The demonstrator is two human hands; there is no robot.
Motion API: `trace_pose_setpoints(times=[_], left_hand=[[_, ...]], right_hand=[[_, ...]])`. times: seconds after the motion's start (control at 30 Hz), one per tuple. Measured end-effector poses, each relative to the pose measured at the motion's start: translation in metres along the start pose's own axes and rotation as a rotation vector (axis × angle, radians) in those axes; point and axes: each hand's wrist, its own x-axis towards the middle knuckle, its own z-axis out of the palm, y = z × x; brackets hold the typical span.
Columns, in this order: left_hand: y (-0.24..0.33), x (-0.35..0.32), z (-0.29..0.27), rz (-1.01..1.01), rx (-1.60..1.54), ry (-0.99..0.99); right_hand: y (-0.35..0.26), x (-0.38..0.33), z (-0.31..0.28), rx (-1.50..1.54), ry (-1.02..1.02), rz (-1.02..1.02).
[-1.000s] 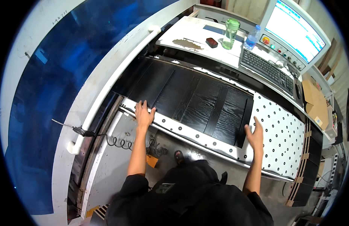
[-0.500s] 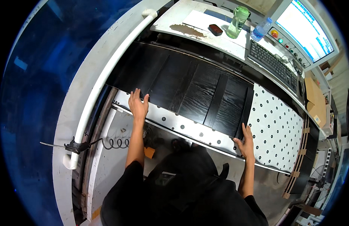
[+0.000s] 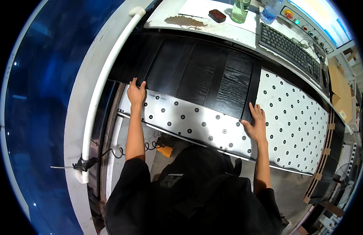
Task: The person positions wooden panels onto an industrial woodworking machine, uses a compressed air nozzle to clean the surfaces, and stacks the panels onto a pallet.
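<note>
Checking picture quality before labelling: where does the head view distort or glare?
Head view: fisheye bends the white rail and the dotted table toward the rim; soft sheen on the black panel; left hand and right hand look sharp.

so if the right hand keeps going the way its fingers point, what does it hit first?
The black panel: the right hand already rests at its near right corner, fingers pointing up its right edge. Beyond lies the keyboard, though depth is unclear.
</note>
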Motion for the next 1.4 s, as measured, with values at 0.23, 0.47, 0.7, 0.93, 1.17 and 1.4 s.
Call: trace_pose_setpoints(times=[0.23, 0.47, 0.7, 0.93, 1.17, 1.4], left_hand=[[-0.012, 0.005, 0.008, 0.043, -0.003, -0.02], [0.003, 0.02, -0.01, -0.199, -0.046, -0.179], [-0.017, 0.022, -0.007, -0.075, 0.011, -0.103], [-0.017, 0.021, 0.005, -0.083, -0.074, -0.078], [-0.046, -0.015, 0.038, -0.136, 0.021, 0.25], [-0.032, -0.029, 0.03, -0.157, -0.035, -0.038]], right_hand=[[-0.002, -0.001, 0.005, 0.004, 0.052, 0.034], [-0.018, 0.008, 0.012, 0.038, 0.015, 0.109], [-0.022, 0.01, 0.015, 0.057, 0.019, 0.101], [-0.012, 0.007, 0.022, 0.049, 0.063, 0.051], [-0.007, 0.005, 0.013, 0.069, 0.043, -0.047], [0.013, 0.004, 0.013, 0.14, 0.059, -0.078]])
